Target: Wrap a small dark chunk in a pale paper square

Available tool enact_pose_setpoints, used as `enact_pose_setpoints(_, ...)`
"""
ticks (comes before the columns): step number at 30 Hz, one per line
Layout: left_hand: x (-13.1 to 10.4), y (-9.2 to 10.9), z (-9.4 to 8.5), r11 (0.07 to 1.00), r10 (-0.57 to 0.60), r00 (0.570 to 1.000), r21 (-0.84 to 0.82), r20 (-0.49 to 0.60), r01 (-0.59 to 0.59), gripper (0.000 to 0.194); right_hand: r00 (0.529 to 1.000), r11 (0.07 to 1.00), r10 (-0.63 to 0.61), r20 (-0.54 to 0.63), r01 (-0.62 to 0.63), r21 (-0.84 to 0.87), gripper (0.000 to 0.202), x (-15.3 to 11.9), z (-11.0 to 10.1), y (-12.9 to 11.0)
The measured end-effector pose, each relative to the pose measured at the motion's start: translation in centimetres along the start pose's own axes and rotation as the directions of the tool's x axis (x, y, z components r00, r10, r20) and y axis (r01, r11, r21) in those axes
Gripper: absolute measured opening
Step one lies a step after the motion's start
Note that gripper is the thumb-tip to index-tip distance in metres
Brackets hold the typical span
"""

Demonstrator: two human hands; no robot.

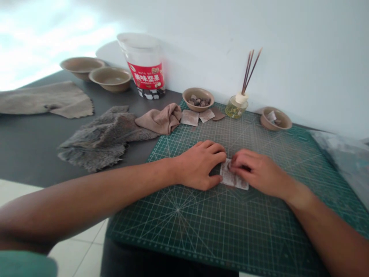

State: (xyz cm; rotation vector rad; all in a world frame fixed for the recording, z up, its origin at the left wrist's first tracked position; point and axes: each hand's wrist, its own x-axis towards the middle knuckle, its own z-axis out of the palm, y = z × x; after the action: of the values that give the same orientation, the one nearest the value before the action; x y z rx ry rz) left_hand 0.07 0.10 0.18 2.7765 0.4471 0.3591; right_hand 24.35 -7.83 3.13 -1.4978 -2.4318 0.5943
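1. Green cutting mat [161,234]: pale stained square [238,182] lies on it, near 2 bowls.
2. Left hand [198,165]: fingers open, curved at the square's edge.
3. Right hand [258,171]: fingertips bunched over it; cannot tell if gripping.

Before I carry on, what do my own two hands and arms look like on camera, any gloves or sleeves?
Left hand and right hand are ungloved; no rings show. Both wrists and forearms are bare. Plain teal cloth, probably a sleeve, shows at lower left.
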Motion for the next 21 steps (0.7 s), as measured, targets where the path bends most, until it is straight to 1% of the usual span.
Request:
enact_pose_setpoints(1,0.00,0.00,0.00,1.000,-0.005,1.000,0.004,-0.003,0.005,0.035,0.999,0.999,0.026,-0.034,-0.027,-0.022,0.013,0.05,-0.02,0.10)
enact_pose_setpoints(2,0.01,0.00,-0.01,1.000,-0.010,1.000,0.008,-0.004,0.010,0.034,0.999,0.999,0.036,-0.022,-0.037,-0.028,0.013,0.09,-0.03,0.16)
enact_pose_setpoints(3,0.01,-0.01,-0.01,1.000,-0.012,1.000,0.009,-0.002,0.012,0.034,0.999,1.000,0.022,0.029,-0.022,-0.010,0.013,0.11,-0.03,0.17)
enact_pose_setpoints(4,0.02,-0.02,-0.02,1.000,-0.011,1.000,0.007,0.003,0.011,0.035,0.996,1.000,-0.012,0.094,0.009,0.027,0.014,0.13,0.01,0.14)
enact_pose_setpoints(5,0.02,-0.02,-0.02,1.000,-0.006,1.000,0.003,0.009,0.006,0.035,0.990,0.997,-0.049,0.135,0.040,0.068,0.015,0.17,0.08,0.07)
enact_pose_setpoints(6,0.03,-0.03,-0.01,1.000,-0.001,1.000,0.001,0.012,0.001,0.035,0.989,0.994,-0.067,0.134,0.055,0.095,0.015,0.24,0.17,0.00)
enact_pose_setpoints(7,0.03,-0.04,-0.01,1.000,0.002,1.000,0.001,0.012,-0.002,0.036,0.995,0.994,-0.056,0.088,0.047,0.095,0.014,0.33,0.25,-0.05)
enact_pose_setpoints(9,0.03,-0.06,0.01,1.000,-0.002,1.000,0.005,0.002,0.002,0.035,1.000,0.999,0.009,-0.029,-0.008,0.042,0.012,0.49,0.29,-0.05)
enact_pose_setpoints(10,0.03,-0.06,0.01,1.000,-0.006,1.000,0.008,-0.003,0.006,0.035,0.999,0.999,0.029,-0.042,-0.029,0.019,0.012,0.53,0.26,-0.03)
enact_pose_setpoints(11,0.03,-0.06,0.01,1.000,-0.008,1.000,0.009,-0.003,0.008,0.034,1.000,0.999,0.028,-0.014,-0.028,0.016,0.013,0.51,0.22,-0.01)
enact_pose_setpoints(13,0.04,-0.05,0.00,1.000,-0.003,1.000,0.007,0.009,0.003,0.035,0.995,0.998,-0.030,0.095,0.025,0.059,0.015,0.39,0.22,-0.02)
enact_pose_setpoints(14,0.04,-0.05,-0.01,1.000,0.001,1.000,0.005,0.016,-0.001,0.036,0.991,0.995,-0.060,0.119,0.050,0.082,0.015,0.33,0.25,-0.01)
enact_pose_setpoints(15,0.04,-0.05,-0.01,1.000,0.004,1.000,0.003,0.019,-0.004,0.036,0.993,0.995,-0.065,0.097,0.056,0.087,0.014,0.29,0.29,0.02)
enact_pose_setpoints(17,0.02,-0.06,0.01,1.000,0.000,1.000,0.004,0.009,0.000,0.037,1.000,0.999,-0.008,-0.025,0.009,0.036,0.012,0.27,0.31,0.15)
enact_pose_setpoints(18,0.01,-0.07,0.02,1.000,-0.004,1.000,0.006,0.002,0.004,0.037,0.998,1.000,0.018,-0.059,-0.018,0.009,0.012,0.26,0.28,0.21)
enact_pose_setpoints(19,0.01,-0.08,0.04,1.000,-0.007,1.000,0.008,-0.002,0.007,0.036,0.998,1.000,0.030,-0.052,-0.030,-0.003,0.013,0.24,0.23,0.23)
enact_pose_setpoints(20,0.00,-0.09,0.05,1.000,-0.007,1.000,0.008,-0.003,0.007,0.035,1.000,1.000,0.024,-0.003,-0.024,-0.004,0.013,0.22,0.18,0.19)
enact_pose_setpoints(21,0.00,-0.09,0.06,1.000,-0.004,1.000,0.007,0.001,0.004,0.035,0.996,0.999,-0.025,0.088,0.021,0.043,0.015,0.19,0.17,0.10)
